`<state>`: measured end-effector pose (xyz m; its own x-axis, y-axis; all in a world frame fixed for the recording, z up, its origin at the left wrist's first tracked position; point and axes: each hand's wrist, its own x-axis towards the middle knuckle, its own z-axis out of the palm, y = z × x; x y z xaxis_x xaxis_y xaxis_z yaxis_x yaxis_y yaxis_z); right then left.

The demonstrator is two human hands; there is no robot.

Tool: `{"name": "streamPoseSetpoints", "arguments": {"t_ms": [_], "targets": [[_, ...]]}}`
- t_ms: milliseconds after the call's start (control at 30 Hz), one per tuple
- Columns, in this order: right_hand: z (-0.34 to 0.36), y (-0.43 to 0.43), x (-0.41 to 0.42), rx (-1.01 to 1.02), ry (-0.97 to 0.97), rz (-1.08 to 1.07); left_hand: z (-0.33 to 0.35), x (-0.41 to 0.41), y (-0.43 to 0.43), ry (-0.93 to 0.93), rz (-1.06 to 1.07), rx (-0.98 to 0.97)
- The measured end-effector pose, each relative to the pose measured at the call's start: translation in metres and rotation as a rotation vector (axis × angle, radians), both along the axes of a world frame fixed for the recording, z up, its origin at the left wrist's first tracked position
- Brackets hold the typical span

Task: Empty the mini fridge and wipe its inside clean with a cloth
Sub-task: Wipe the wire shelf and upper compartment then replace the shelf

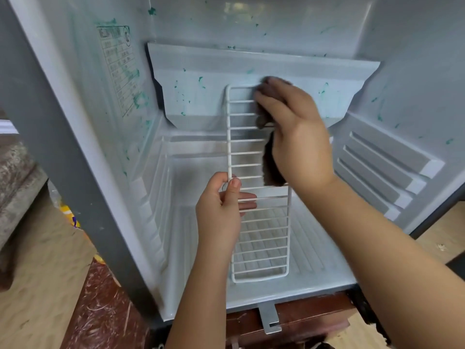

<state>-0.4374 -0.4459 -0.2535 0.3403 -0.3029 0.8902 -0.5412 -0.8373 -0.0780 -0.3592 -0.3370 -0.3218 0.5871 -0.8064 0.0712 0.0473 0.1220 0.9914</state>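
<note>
Rack on end inside fridge, centre of opening, lower end at 6 o'clock near the floor, top toward 12. Upright likely so wires are reachable.
Left hand pinches left rail mid-height, thumb in front, steadying it.
Right hand, at 1 o'clock from left, fingers curled, grasping dark cloth against upper wires; judged wiping rack.
No food seen inside.
Green stains on back panel and side walls, not yet wiped.

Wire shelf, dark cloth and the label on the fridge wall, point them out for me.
wire shelf (229,147), head view, on its left side rail.
dark cloth (270,170), head view, on its hanging lower end.
label (118,71), head view, on its printed middle.
</note>
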Motion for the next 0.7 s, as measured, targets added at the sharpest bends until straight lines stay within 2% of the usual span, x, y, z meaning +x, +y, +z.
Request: {"name": "streamPoseSetpoints", "arguments": {"t_ms": [167, 267, 333, 400, 500, 600, 700], "targets": [[-0.007, 0.01, -0.047, 0.187, -0.236, -0.148, 0.002, 0.0, 0.002, -0.011, -0.017, 0.011], [-0.039, 0.053, -0.054, 0.204, -0.369, -0.086, 0.003, 0.003, 0.003, 0.03, -0.058, 0.006], [-0.073, 0.086, -0.043, 0.265, -0.331, 0.05, 0.004, 0.005, 0.001, 0.063, -0.094, 0.004], [-0.111, 0.104, -0.025, 0.335, -0.187, 0.148, 0.005, 0.009, 0.001, 0.083, -0.112, 0.006], [-0.145, 0.109, -0.008, 0.34, -0.036, 0.15, 0.003, 0.014, 0.0, 0.093, -0.168, 0.021], [-0.149, 0.1, -0.016, 0.295, -0.019, 0.132, 0.001, 0.017, -0.003, 0.007, -0.158, 0.036], [-0.146, 0.086, -0.042, 0.304, -0.103, 0.023, 0.001, 0.018, -0.005, 0.001, -0.15, 0.03]]}}
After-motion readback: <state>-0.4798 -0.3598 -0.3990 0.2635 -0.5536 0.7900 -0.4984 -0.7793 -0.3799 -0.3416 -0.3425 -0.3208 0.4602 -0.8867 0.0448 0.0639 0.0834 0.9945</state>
